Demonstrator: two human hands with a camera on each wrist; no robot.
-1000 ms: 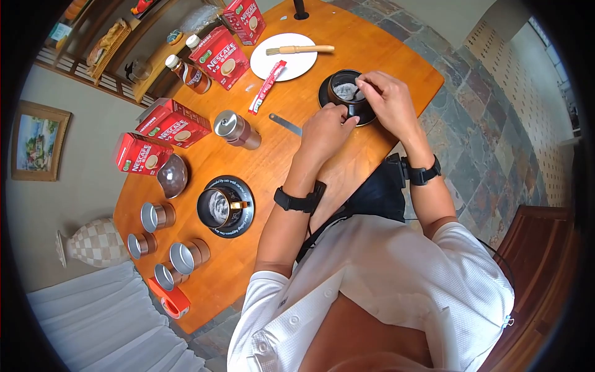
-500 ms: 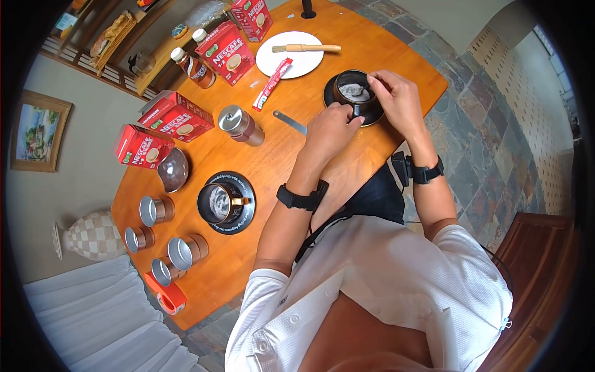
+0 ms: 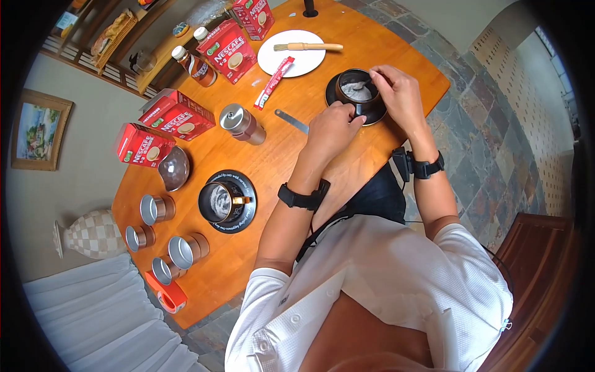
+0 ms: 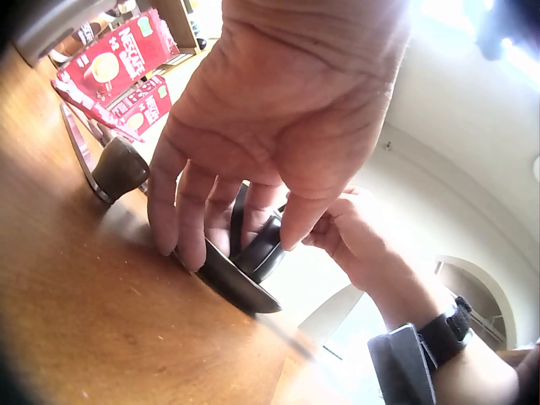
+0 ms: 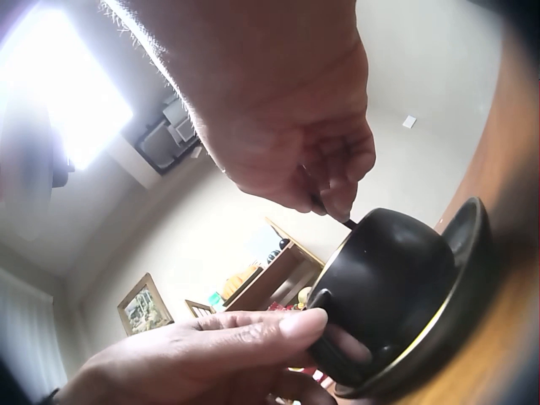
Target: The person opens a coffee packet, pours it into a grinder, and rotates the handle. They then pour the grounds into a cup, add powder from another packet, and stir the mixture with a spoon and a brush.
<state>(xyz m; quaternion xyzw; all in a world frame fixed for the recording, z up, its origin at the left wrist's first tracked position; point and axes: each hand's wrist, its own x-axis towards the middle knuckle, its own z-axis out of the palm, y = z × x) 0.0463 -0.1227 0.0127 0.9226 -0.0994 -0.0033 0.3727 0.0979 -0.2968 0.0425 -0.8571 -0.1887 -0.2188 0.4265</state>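
Observation:
At the table's right side, a black cup (image 5: 384, 261) stands on a black saucer (image 5: 474, 245). My left hand (image 3: 333, 129) holds the cup by its handle, the thumb lying on top of the handle in the right wrist view. Over the rim, my right hand (image 3: 398, 96) pinches the thin dark handle of a spoon (image 5: 350, 223) between thumb and fingers. The spoon's lower end dips into a pale, whitish content (image 3: 356, 92) in the cup. In the left wrist view, my left fingers (image 4: 192, 219) hide most of the cup.
A white plate (image 3: 273, 62) with a brush (image 3: 310, 47) lies beyond the cup, a red sachet (image 3: 273, 84) at its edge. A flat metal strip (image 3: 291, 121) and a metal canister (image 3: 242, 124) lie left of my left hand. Another black cup (image 3: 211, 201) on a saucer stands nearer.
The right hand has shifted slightly with the spoon, whose lower end has moved within the cup. The left hand keeps its hold on the handle. The head view has tilted a little.

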